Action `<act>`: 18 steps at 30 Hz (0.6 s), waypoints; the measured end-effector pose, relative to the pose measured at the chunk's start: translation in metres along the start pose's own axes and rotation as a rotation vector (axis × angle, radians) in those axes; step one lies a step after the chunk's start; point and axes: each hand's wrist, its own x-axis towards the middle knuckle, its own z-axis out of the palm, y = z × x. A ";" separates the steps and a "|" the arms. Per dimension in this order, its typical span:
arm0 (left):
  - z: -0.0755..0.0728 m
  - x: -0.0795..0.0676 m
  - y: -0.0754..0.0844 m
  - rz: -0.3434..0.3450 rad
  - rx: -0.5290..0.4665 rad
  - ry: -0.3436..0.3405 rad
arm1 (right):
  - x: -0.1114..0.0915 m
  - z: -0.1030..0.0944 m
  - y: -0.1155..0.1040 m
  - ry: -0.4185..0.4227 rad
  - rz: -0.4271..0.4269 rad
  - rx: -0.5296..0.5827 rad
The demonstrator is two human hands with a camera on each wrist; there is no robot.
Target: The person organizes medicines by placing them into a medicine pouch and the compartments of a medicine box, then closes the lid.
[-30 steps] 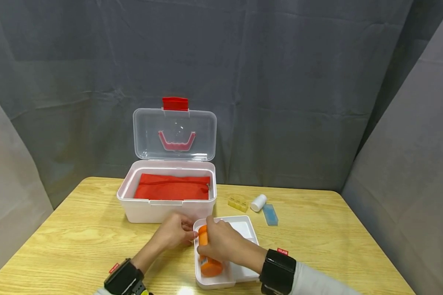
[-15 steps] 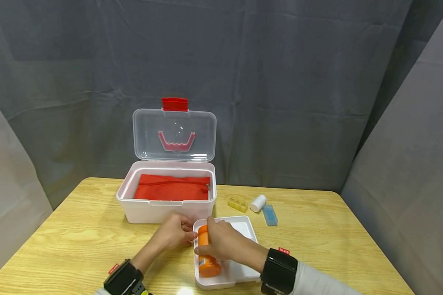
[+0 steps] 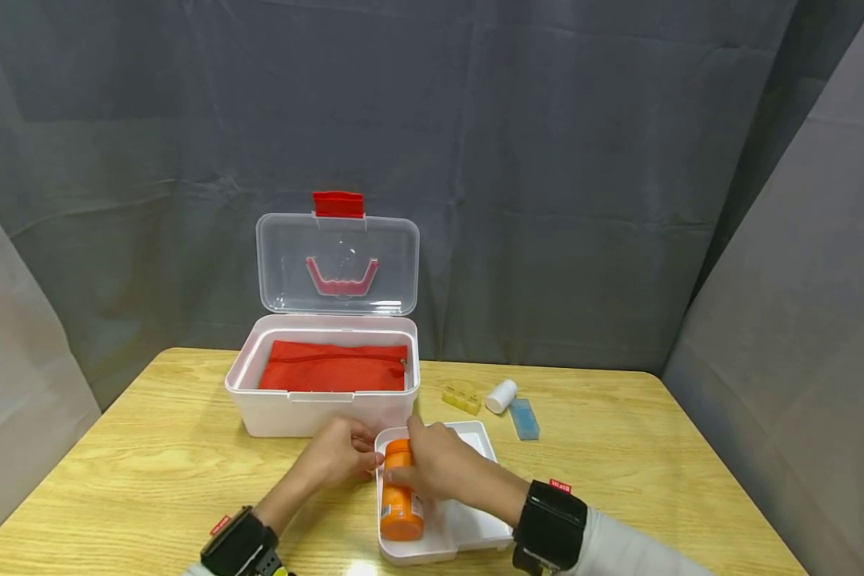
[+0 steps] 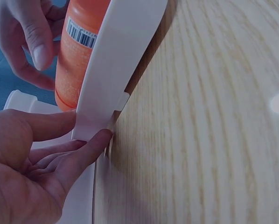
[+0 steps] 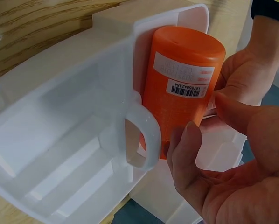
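Bottle: orange, lying lengthwise in the left part of the tray, alongside the wall, its barcode label (image 5: 184, 88) showing in the right wrist view.
Right hand: (image 3: 442, 464) here it is at the bottle (image 3: 402, 518), fingers and thumb loosely curved with gaps between, the fingertips right at its side and no firm grip on show.
Left hand: (image 3: 340, 450) this one pinches the tray by its far left corner, thumb at the rim, a finger on the outer wall.
Tray: (image 3: 478, 526) white, on the table (image 3: 648, 480), near the box; the right hand hides a good part of its middle from above.
Handle: (image 5: 152, 135) white, rising from the tray just beside the bottle, with a stepped section on its other side.
Box: (image 3: 324, 414) close behind the left hand, hemming in that side, lid (image 3: 281, 260) raised, red latch (image 3: 338, 205) on top.
Pouch: (image 3: 331, 368) red, lying inside the box.
Beyond the tray: a yellow case (image 3: 462, 398), a white tub (image 3: 501, 396) on its side, and a blue case (image 3: 524, 420), grouped to the right of the box, out from under both hands.
Backdrop: grey cloth (image 3: 547, 176) hangs behind the table.
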 end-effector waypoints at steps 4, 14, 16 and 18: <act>0.000 0.000 0.000 -0.003 -0.011 0.000 | 0.001 -0.006 0.001 0.006 0.005 0.016; 0.000 0.000 -0.002 -0.016 -0.028 0.001 | 0.008 -0.030 0.015 0.154 -0.021 -0.068; 0.000 0.000 -0.002 -0.014 -0.025 0.004 | 0.010 -0.035 0.021 0.197 -0.020 -0.081; 0.000 0.000 -0.002 -0.009 -0.025 0.007 | 0.012 -0.040 0.029 0.235 -0.006 -0.094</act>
